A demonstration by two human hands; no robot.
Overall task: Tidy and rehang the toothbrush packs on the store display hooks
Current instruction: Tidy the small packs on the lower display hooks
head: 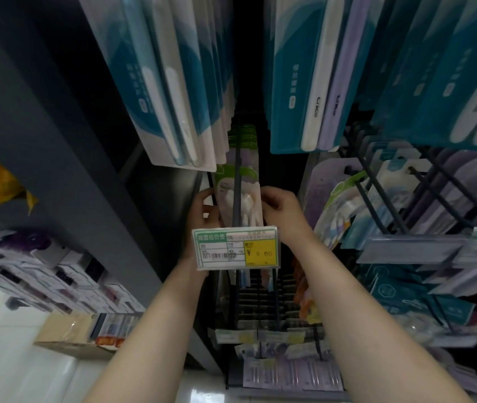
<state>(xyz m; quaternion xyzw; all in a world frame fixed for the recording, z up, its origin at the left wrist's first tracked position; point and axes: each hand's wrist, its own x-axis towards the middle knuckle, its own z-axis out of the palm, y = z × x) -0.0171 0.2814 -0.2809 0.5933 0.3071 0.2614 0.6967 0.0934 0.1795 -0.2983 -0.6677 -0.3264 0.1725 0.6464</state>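
Observation:
A green and white toothbrush pack (248, 199) hangs on a dark display hook (237, 181), in front of several like packs further back on the same hook. My left hand (203, 210) grips the pack's left edge. My right hand (279, 209) grips its right edge, fingers curled over the front. A price tag (235, 251) at the hook's front end hides the pack's lower part and part of my left wrist.
Teal and white toothbrush packs (173, 82) hang above on the left, and more teal packs (318, 82) on the right. Pale purple packs on angled hooks (382, 199) crowd the right side. Lower hooks with packs (289, 370) lie beneath. A grey shelf upright (71, 170) stands left.

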